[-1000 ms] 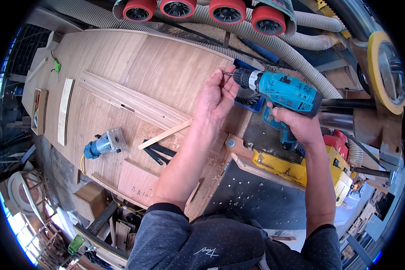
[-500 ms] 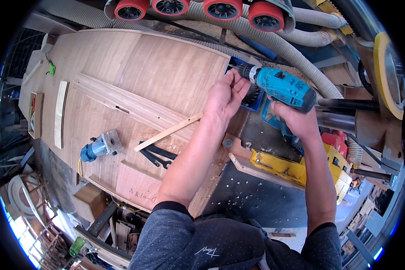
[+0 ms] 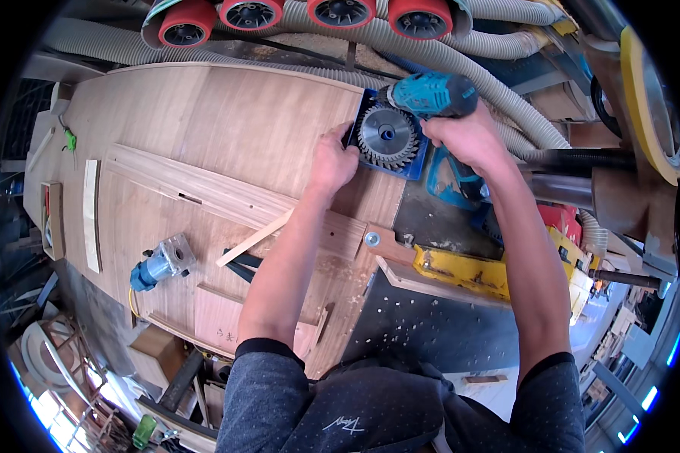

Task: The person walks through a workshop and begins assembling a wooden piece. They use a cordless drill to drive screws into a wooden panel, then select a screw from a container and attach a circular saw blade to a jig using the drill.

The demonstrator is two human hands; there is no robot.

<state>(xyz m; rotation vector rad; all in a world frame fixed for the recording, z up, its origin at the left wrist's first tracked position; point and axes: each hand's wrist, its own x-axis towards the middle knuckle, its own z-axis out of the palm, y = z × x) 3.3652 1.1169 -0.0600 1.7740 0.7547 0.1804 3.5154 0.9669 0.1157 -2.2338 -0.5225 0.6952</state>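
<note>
My right hand (image 3: 468,136) is wrapped round the grip of a teal cordless drill (image 3: 434,94). The drill lies level over the far end of a shallow blue tray (image 3: 402,166), its chuck pointing left. Inside the tray rests a toothed circular saw blade (image 3: 378,136) with a round centre hole; more teeth show beneath it. At the tray's left wall, my left hand (image 3: 335,162) has its fingers curled on the edge. Something dark shows by those fingertips, too small to name. Whether a bit sits in the chuck is hidden from me.
Wooden boards (image 3: 204,185), a narrow strip (image 3: 255,236) and a blue trim router (image 3: 162,260) lie on the plywood bench (image 3: 264,106). To the right are a yellow metal arm (image 3: 461,270) and a teal tool (image 3: 449,181). Red wheels (image 3: 340,11) and ribbed hoses (image 3: 499,98) cross the far side.
My left hand has left the drill's chuck and come down to the tray's left edge. The drill has moved left and away from me, uncovering the saw blade.
</note>
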